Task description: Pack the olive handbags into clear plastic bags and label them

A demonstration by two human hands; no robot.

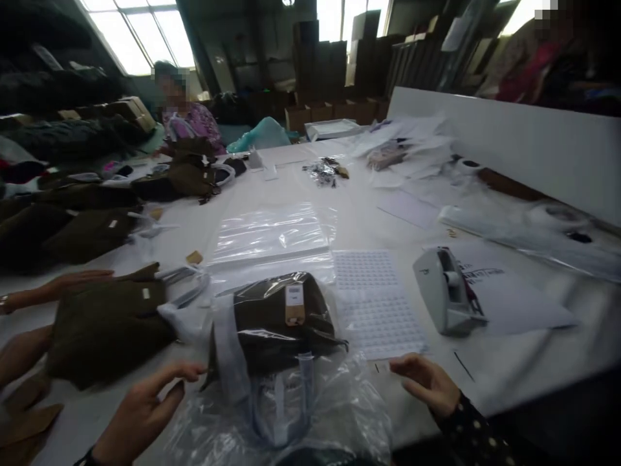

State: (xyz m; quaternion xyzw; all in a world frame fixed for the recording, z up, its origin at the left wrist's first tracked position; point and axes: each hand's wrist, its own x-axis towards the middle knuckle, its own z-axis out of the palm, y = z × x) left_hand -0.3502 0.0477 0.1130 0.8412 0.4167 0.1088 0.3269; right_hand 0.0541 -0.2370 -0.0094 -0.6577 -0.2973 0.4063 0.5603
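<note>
A dark olive bag (264,323) lies inside a clear plastic bag (349,401) at the table's near edge. Its handles point toward me, and a white and tan tag (294,304) shows on top. Just left of it is my left hand (145,404), fingers apart and holding nothing, the index fingertip close to the plastic. To the right, my right hand (427,382) hovers near the lower edge of a printed label sheet (378,298), with fingers apart and nothing held. Beyond the wrapped bag, flat clear plastic bags (272,239) lie stacked.
At left, another person's hands (29,349) are beside a second olive bag (111,323). A grey tape dispenser (449,294) stands right of the labels. More olive bags (97,233) are piled far left; a person (194,123) is behind them.
</note>
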